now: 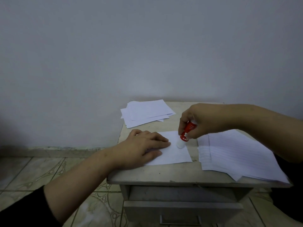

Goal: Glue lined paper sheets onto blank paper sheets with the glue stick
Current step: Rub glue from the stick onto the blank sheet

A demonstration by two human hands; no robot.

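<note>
Pinched between thumb and fingers of the right hand [199, 121], the red glue stick [186, 131] stands tilted with its white tip down on the small sheet [173, 153] in the middle of the little table [164, 177]; the tip looks to be touching the paper near the sheet's far right part. Flat on the left half of that sheet lies the left hand [141, 148], fingers straight and spread, pressing it down and gripping nothing. Whether this sheet is blank or lined I cannot tell for sure; faint rules seem to show on it. A stack of lined sheets [237, 154] sits just beside it on the right, partly under the right forearm, and a loose pile of white sheets [146, 113] lies at the far edge near the wall. Paper this thin is light and limp and will probably slide or wrinkle under the drag of the stick, so holding it with a flat palm close to the stroke looks sensible. The stick is stiff and light, best held low on its barrel as here, for firm, even pressure.
</note>
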